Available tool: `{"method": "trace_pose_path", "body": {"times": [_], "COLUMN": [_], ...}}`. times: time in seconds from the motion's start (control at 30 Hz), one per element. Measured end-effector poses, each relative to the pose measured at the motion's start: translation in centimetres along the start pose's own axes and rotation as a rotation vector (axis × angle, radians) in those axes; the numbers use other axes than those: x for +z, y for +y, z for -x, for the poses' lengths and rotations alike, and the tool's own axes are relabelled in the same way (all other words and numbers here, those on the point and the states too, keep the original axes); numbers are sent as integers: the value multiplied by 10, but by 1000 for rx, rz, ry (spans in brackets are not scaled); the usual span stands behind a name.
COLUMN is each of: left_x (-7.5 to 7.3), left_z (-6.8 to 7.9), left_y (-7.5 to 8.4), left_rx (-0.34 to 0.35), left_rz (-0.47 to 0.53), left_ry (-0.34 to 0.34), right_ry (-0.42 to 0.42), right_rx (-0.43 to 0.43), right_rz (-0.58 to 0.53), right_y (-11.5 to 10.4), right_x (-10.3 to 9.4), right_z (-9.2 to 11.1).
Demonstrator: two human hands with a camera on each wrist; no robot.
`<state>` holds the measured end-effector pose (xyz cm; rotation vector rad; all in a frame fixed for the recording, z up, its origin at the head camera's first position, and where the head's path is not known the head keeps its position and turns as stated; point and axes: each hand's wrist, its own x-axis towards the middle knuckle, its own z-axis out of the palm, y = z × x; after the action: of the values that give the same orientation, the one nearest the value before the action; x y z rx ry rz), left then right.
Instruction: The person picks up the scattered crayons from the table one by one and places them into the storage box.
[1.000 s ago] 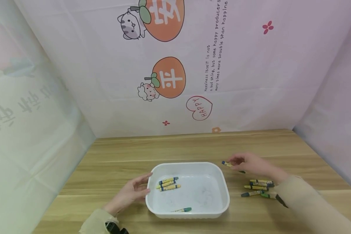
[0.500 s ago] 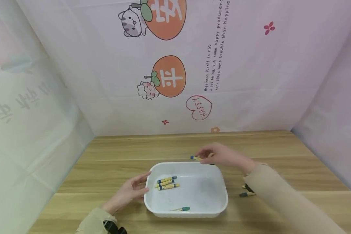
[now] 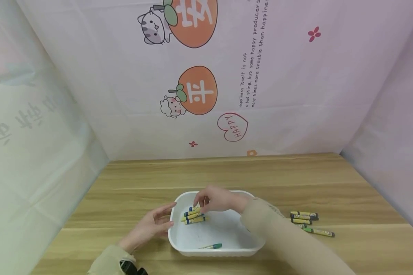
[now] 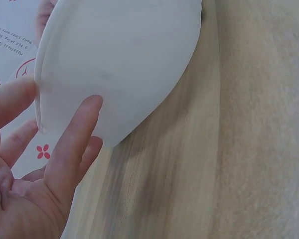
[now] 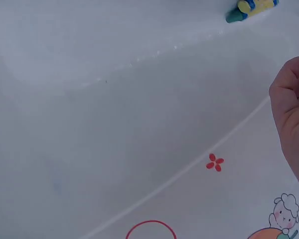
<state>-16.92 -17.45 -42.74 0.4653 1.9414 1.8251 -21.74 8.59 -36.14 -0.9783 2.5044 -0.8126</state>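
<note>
One crayon (image 3: 194,209) appears pinched between the thumb and fingers of the right hand (image 3: 218,199), which is low inside the white tub (image 3: 223,252) near its 11 o'clock corner. Only one end of the crayon shows clearly; the fingertips fall outside the right wrist view, so firmness of hold cannot be confirmed. The left hand (image 3: 153,226) stands at the tub's 9 o'clock side, fingers spread and extended against wall and rim, gripping nothing.

Recommended practice, in this inspector's judgement: set the crayon parallel to its neighbours, release it low so that it does not roll, then lift the fingers straight up without nudging the row. Light pressure at 9 o'clock should steady the tub without tipping it.

Tub contents: a row of three crayons (image 3: 192,217) at 10 o'clock, directly on the 6 o'clock side of the pinched one; a green-tipped crayon (image 3: 212,246) at 6 o'clock, well apart. Outside, further crayons (image 3: 302,221) lie bunched on the worktop (image 3: 141,175) at 3 o'clock, partly hidden by the right sleeve (image 3: 278,229).
</note>
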Motion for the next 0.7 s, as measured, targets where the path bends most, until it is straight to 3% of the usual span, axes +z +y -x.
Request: {"method": "trace_pose_path", "body": {"times": [0.2,0.7], "left_x": [1,1], "left_z": [1,2], "left_y": [1,0], "left_rx": [2,14], "left_rz": [3,17], "left_ry": [-3,-10], "right_ry": [-36,-41], "right_rx": [23,-44], "right_rz": [8,135], "right_y": [5,10], "right_x": [19,44], "right_z": [-11,-19]}}
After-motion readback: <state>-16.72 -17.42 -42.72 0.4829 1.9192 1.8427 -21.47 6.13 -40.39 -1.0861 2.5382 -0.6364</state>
